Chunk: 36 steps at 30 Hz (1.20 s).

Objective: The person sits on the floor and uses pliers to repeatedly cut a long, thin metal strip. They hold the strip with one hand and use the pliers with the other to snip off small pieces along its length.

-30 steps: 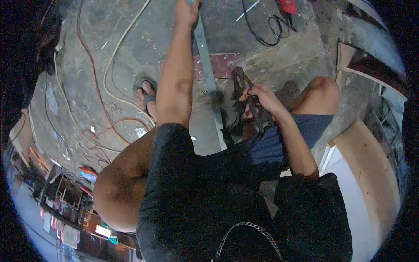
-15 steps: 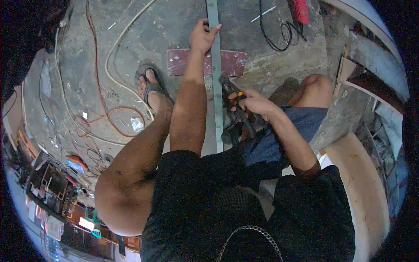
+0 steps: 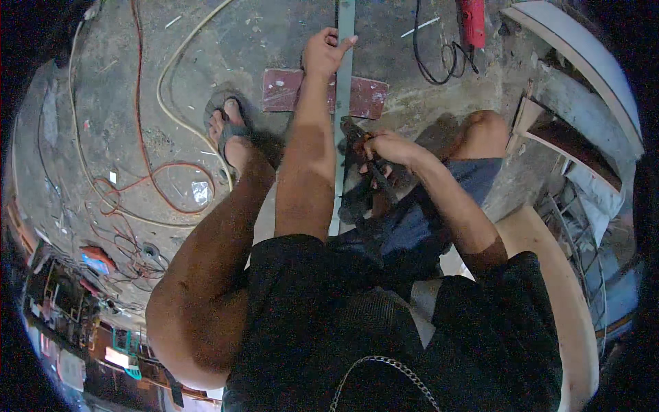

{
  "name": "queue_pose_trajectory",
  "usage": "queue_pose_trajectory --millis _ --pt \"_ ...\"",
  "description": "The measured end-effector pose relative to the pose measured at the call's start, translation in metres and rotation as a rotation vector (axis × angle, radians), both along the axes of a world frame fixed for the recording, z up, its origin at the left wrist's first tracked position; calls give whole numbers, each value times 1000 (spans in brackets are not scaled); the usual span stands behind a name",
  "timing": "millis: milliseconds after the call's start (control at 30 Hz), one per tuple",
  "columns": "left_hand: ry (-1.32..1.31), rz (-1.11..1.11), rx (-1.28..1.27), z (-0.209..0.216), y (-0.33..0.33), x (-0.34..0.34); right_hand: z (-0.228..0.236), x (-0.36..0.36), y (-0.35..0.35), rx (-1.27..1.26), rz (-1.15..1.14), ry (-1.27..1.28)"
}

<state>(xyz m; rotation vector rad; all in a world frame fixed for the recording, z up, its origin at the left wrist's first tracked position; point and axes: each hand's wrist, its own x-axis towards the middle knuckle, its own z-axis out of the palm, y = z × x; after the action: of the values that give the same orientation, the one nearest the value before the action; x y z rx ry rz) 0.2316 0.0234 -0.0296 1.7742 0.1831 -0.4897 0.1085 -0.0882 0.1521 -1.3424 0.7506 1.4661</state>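
A long, narrow grey-green metal strip [image 3: 343, 96] with small marks or holes along it runs from the top edge down toward my lap. It crosses over a dull red, paint-flecked board [image 3: 368, 98] on the floor. My left hand [image 3: 325, 55] is closed around the strip's left edge, past the board, with the thumb across it. My right hand [image 3: 395, 150] grips a dark plier-like hand tool [image 3: 355, 130] just right of the strip. The tool's head is close to the strip's edge; whether they touch, I cannot tell. Its lower part blends into dark shapes near my sandalled foot.
A red power tool [image 3: 472, 24] with a black cord [image 3: 424, 69] lies at the far right. Orange [image 3: 142, 103] and pale [image 3: 165, 89] hoses or cables curl over the concrete floor on the left. Curved panels [image 3: 573, 147] and a wooden board [image 3: 549, 275] stand on the right.
The view has shifted slightly, moving the strip a little to the right in the picture. My right hand has turned, with the tool tilted differently beside the strip. My left hand keeps its hold.
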Motion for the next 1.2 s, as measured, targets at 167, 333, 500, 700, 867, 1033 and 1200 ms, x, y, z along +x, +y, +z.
queue_pose_trajectory --millis 167,333,500,700,867,1033,1200 --pt "-100 27 33 -11 -2 1 -4 3 1 -10 -6 54" --pt "-207 66 52 -10 -10 4 -7 6 -1 -34 15 -4" --pt "-59 50 -34 6 -12 10 -1 12 -2 -25 -38 21" --pt "-195 74 26 -7 -16 33 4 32 0 -36 10 -82" --pt "-191 39 43 -13 -25 48 -13 62 -10 -35 170 56" --pt "-151 -4 154 -9 -25 43 -5 90 1 -39 407 51" --pt "-257 24 300 -8 -23 42 2 105 17 -72 499 108"
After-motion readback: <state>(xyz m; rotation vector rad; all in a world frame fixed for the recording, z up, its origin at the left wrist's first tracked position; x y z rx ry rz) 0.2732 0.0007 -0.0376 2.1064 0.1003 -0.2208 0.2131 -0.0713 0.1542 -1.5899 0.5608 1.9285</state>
